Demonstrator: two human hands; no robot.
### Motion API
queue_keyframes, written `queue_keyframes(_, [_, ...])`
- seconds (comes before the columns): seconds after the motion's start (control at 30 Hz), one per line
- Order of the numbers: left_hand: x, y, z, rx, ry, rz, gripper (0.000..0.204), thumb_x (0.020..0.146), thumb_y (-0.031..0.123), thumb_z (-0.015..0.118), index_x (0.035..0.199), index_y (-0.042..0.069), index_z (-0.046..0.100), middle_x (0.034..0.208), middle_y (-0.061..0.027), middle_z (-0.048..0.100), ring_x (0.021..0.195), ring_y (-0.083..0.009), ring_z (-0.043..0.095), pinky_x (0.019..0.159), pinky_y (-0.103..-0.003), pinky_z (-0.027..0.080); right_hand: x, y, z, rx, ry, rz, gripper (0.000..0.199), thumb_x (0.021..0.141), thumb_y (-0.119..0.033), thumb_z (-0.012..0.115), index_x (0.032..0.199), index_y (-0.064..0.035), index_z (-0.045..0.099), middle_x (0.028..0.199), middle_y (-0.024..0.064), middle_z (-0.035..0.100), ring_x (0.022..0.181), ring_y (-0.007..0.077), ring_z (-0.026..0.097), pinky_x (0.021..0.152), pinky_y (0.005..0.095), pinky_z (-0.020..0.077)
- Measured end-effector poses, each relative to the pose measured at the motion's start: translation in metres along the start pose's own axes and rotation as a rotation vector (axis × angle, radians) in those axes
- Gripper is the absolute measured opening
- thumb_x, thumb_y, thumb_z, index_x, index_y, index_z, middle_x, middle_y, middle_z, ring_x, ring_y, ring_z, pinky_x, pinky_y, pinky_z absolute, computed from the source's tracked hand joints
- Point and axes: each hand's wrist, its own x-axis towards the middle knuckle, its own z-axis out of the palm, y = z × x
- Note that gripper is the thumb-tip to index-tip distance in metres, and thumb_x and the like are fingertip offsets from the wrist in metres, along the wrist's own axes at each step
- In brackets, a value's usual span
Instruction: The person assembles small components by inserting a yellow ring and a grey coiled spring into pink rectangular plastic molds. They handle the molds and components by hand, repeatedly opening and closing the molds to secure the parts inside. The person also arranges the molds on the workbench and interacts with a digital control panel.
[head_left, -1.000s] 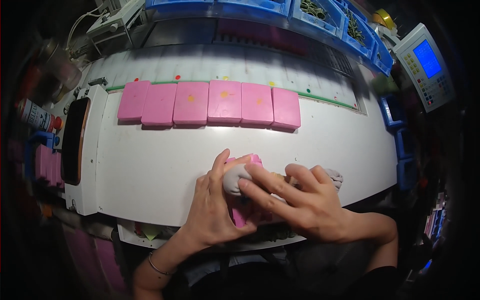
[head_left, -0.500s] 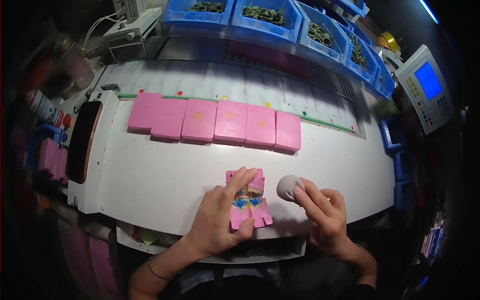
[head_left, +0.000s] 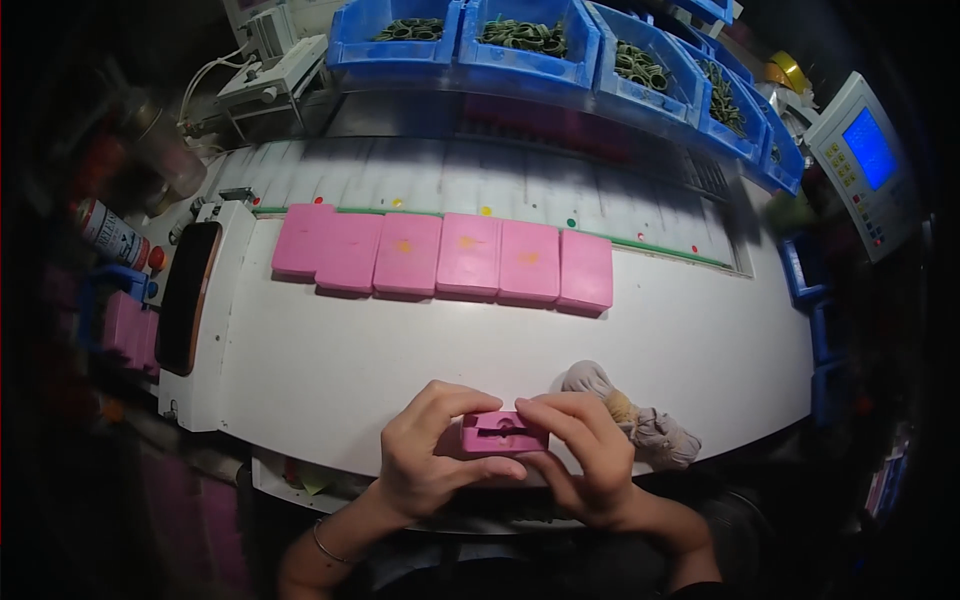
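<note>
Both my hands hold a pink rubber mould (head_left: 505, 443) over the front of the white tabletop. My left hand (head_left: 425, 455) grips its left side, fingertips on top and thumb along the near face. My right hand (head_left: 590, 455) pinches the right end between fingers and thumb. The two halves lie against each other with a dark gap between them, and a small round hollow shows in the edge. Just beyond my right hand lies a grey cloth pouch (head_left: 588, 380), tied round its middle, its gathered tail pointing to the lower right.
A row of pink mould blocks (head_left: 468, 265) crosses the middle of the table. Blue bins (head_left: 530, 62) of green rings hang at the back. A phone (head_left: 190, 298) rests on the left ledge; a control panel with a blue screen (head_left: 868, 148) stands at right.
The mould lay open with blue and yellow stains inside; now its halves are together. My right hand has let go of the cloth pouch, now on the table, and taken hold of the mould.
</note>
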Motion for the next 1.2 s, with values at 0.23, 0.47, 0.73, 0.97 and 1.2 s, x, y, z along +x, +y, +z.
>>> queue_keyframes(0.23, [-0.004, -0.020, -0.007, -0.261, -0.051, -0.159, 0.037, 0.065, 0.008, 0.081, 0.097, 0.001, 0.063, 0.085, -0.0080, 0.064, 0.077, -0.0154, 0.062, 0.068, -0.026, 0.050, 0.011, 0.003, 0.005, 0.087, 0.027, 0.049, 0.037, 0.067, 0.005, 0.069, 0.103, 0.0014, 0.060, 0.087, 0.0141, 0.055, 0.073, 0.0268, 0.055, 0.063, 0.0312, 0.0467])
queue_keyframes(0.47, [0.003, -0.027, -0.016, -0.840, -0.394, -0.388, 0.075, 0.088, 0.053, 0.045, 0.135, -0.004, 0.032, 0.125, -0.0120, 0.047, 0.116, -0.0177, 0.046, 0.099, -0.032, 0.036, 0.025, 0.004, 0.003, 0.330, -0.053, 0.198, 0.031, 0.073, -0.001, 0.070, 0.102, 0.0010, 0.061, 0.084, 0.0120, 0.057, 0.072, 0.0206, 0.055, 0.066, 0.0282, 0.0450])
queue_keyframes(0.73, [0.030, -0.011, -0.077, -0.609, -0.387, -0.819, 0.062, 0.097, 0.049, 0.025, 0.111, -0.002, 0.056, 0.095, -0.0071, 0.062, 0.086, -0.0132, 0.057, 0.082, -0.026, 0.044, 0.044, 0.009, 0.026, 0.478, 0.023, 0.289, 0.034, 0.076, 0.000, 0.067, 0.109, 0.0040, 0.056, 0.098, 0.0133, 0.059, 0.086, 0.0194, 0.058, 0.072, 0.0281, 0.0469])
queue_keyframes(0.97, [0.135, -0.047, -0.169, -0.192, 0.249, -0.609, 0.025, 0.085, 0.021, 0.061, 0.093, -0.003, 0.062, 0.081, -0.0031, 0.061, 0.069, -0.0091, 0.058, 0.063, -0.023, 0.051, 0.028, 0.017, 0.035, 0.371, -0.213, 0.289, 0.021, 0.086, -0.009, 0.058, 0.105, -0.0021, 0.058, 0.108, 0.0161, 0.056, 0.092, 0.0269, 0.061, 0.074, 0.0314, 0.0494])
queue_keyframes(1.2, [0.200, -0.147, -0.231, 1.044, 0.451, -0.427, 0.044, 0.058, 0.032, 0.075, 0.086, 0.000, 0.062, 0.086, -0.0170, 0.066, 0.083, -0.0313, 0.064, 0.073, -0.039, 0.050, 0.029, 0.013, 0.044, 0.280, -0.188, 0.177, 0.014, 0.085, -0.004, 0.055, 0.099, -0.0021, 0.059, 0.096, 0.0135, 0.059, 0.084, 0.0276, 0.061, 0.071, 0.0308, 0.0489])
